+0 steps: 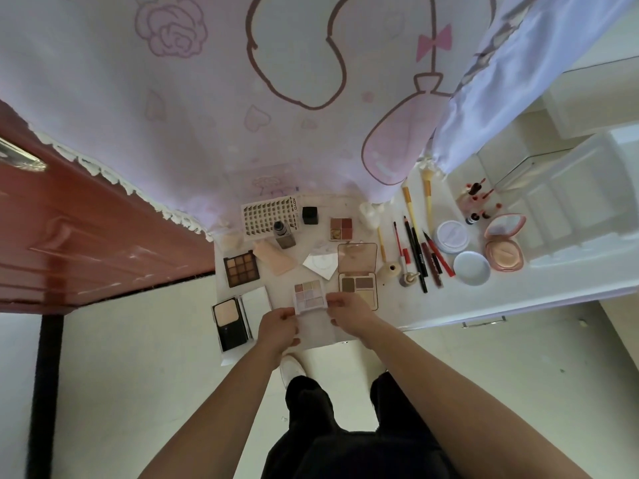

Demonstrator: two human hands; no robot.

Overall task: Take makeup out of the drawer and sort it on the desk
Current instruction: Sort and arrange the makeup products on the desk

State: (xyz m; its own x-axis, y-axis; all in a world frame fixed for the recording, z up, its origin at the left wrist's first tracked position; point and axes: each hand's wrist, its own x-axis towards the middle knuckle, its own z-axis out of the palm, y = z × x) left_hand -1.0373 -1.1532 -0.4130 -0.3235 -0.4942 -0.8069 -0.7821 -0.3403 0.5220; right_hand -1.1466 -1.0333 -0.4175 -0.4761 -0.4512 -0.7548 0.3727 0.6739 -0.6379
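Observation:
A small pastel eyeshadow palette (308, 294) lies open near the front edge of the white desk (397, 305), its clear lid folded toward me. My left hand (279, 326) grips the lid's left side and my right hand (347, 310) pinches the palette's right edge. Around it lie a brown palette (241, 267), an open black powder compact (231, 322), a tan-lidded contour palette (358, 273), a small red quad (341, 228) and a foundation bottle (284, 235).
Pencils and brushes (415, 250) lie in a row to the right, then round powder pots (451, 236), a pink mirror compact (504, 247) and small lip bottles (475, 202). A lash card (268, 213) lies at the back. A pink curtain (242, 98) hangs behind; a red door (86, 229) stands left.

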